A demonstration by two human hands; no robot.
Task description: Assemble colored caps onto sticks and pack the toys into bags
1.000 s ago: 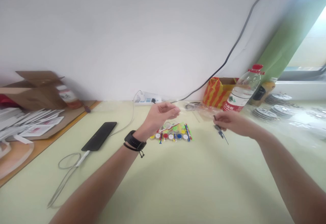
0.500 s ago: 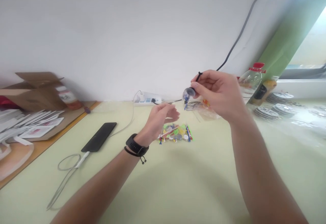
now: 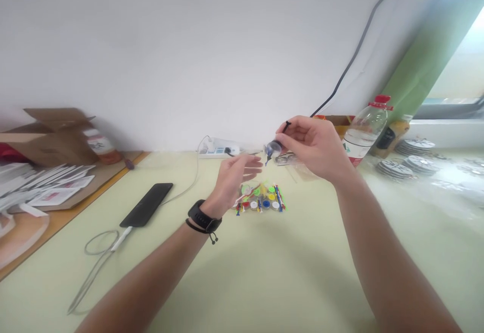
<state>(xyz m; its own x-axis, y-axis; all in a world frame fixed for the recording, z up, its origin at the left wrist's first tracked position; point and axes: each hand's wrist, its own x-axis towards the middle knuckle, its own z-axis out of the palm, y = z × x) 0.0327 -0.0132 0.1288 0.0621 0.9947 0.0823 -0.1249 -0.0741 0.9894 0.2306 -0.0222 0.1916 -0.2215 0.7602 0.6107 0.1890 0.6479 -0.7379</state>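
Pale green table [image 3: 264,272] seen beneath both hands. Right hand [image 3: 315,146] held above it, thumb and fingers pinched shut on spinning top [image 3: 273,147]. Left hand [image 3: 236,176] held open just below top, nothing gripped. Clear bag of coloured parts [image 3: 260,198] laid on table under hands. Spinning top small: greyish translucent disc, black stem, blue tip, tilted.

**Daylight from the right, soft at the edges**

Bright daylight comes in through the window [image 3: 459,65] on the right. It washes the window out and throws pale glare on the bench [image 3: 264,272] beside it. A broad, soft shadow lies on the bench's near middle. The right hand [image 3: 315,144] and the small dark piece [image 3: 273,148] in its grip look slightly smeared. The edges bend and blur, the green curtain [image 3: 423,55] most.
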